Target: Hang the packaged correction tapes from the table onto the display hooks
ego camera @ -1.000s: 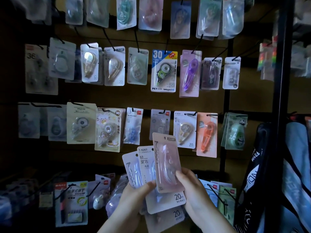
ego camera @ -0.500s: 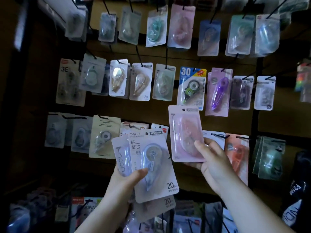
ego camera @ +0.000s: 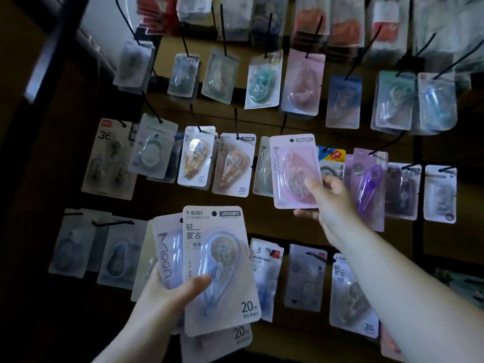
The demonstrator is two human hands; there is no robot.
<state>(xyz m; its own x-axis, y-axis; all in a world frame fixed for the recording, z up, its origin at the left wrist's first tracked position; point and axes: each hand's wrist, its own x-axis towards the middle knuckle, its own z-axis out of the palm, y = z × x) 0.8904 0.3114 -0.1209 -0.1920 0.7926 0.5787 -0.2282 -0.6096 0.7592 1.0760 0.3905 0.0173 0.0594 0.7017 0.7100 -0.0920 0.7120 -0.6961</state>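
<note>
My right hand (ego camera: 331, 197) pinches a pink packaged correction tape (ego camera: 294, 170) by its lower right corner and holds it upright in front of the middle row of the display, its hang hole near the top. My left hand (ego camera: 167, 292) grips a fanned stack of packaged correction tapes (ego camera: 217, 268) low at the centre; the front one is white with a bluish dispenser and "T-9267" and "20m" printed on it. A similar pink pack (ego camera: 303, 82) hangs on a black display hook (ego camera: 313, 35) in the row above.
Rows of black hooks (ego camera: 235, 121) carry many hanging packs across the brown board: an orange pack (ego camera: 233, 166), a purple pack (ego camera: 368, 184), a teal pack (ego camera: 262, 85). A dark vertical post (ego camera: 60, 48) stands at the upper left.
My right hand has lifted the pink pack away from the stack, up and to the right, toward the middle row. The view has tilted upward and closer to the display.
</note>
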